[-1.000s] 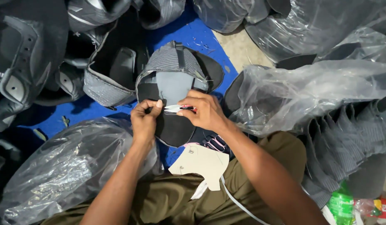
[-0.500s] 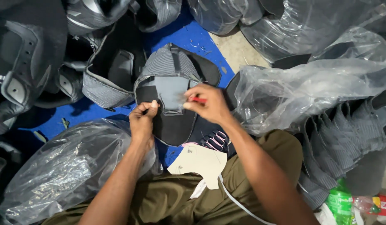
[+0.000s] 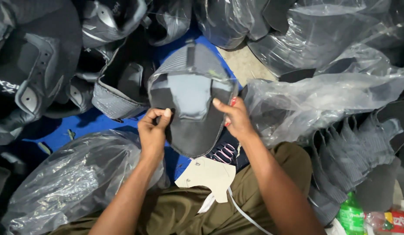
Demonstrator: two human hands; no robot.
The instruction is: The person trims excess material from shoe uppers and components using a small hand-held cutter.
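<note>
While left hand [image 3: 153,127] and right hand [image 3: 233,116] grip one shoe upper [image 3: 191,100], two hands, one paper pattern [image 3: 207,176]

Red thing [image 3: 232,103] behind right hand [image 3: 235,119], mostly hidden, kind unclear. Green bottle [image 3: 351,214] lower right cut by bottom edge. Bag contents [image 3: 58,187] lower left blurred by plastic. Both forearms run out the bottom. Left fingertips [image 3: 167,114] tucked behind shoe upper [image 3: 191,100].
</note>
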